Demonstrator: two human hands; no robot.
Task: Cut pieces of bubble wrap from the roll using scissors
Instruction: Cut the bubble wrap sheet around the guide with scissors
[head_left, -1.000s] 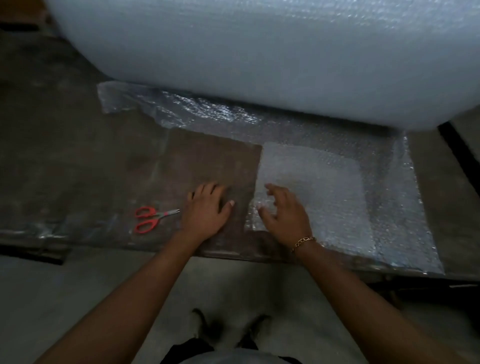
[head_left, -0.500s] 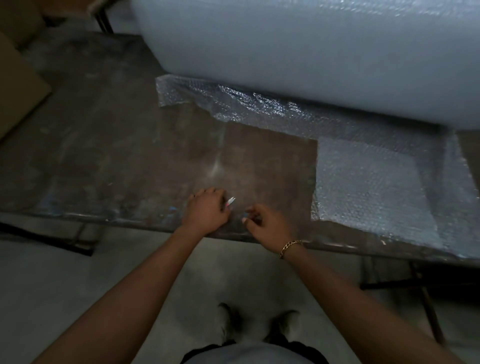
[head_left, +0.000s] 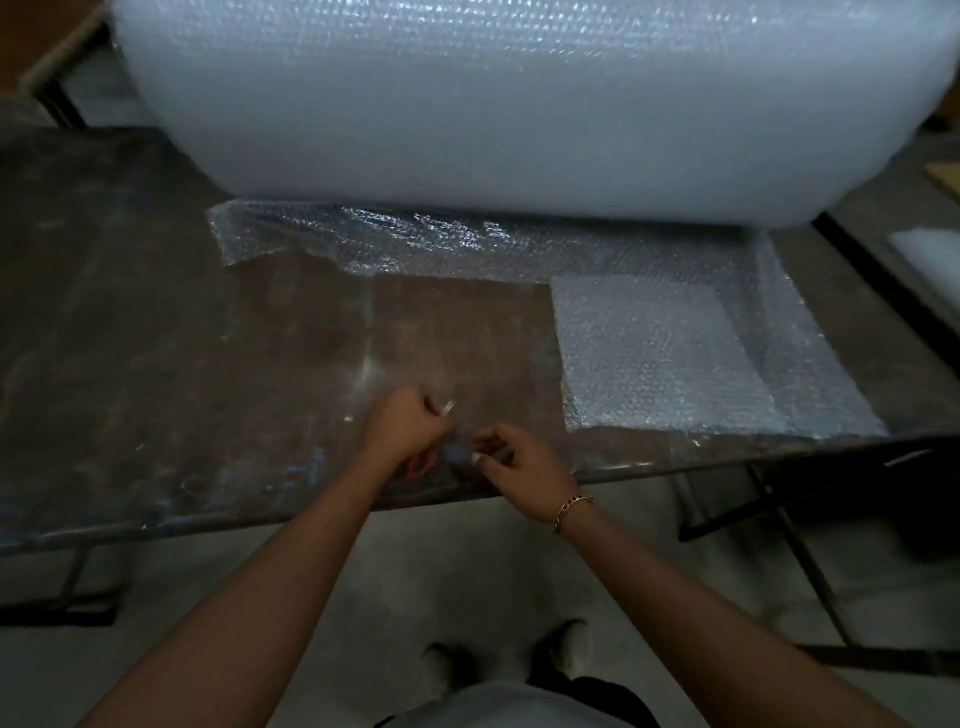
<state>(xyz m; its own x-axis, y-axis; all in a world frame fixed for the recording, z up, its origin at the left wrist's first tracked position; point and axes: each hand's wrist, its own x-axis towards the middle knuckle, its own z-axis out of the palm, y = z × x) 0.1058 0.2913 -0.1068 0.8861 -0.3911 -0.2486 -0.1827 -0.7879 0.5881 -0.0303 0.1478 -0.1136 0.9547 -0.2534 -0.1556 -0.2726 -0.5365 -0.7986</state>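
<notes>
Curled into a fist, the left hand (head_left: 404, 427) held the scissors (head_left: 420, 464): red handles showed below the grip, a pale blade tip above, their long axis running away from the person. Whether the right hand (head_left: 519, 462), fingers half-bent just beside, pinched anything, I could not tell. Uncut bubble wrap (head_left: 660, 358), dimpled and translucent, lay flat on the scuffed dark bench (head_left: 130, 364) to the right, nearer the right hand, trailing from the bulky roll (head_left: 441, 98) behind.
</notes>
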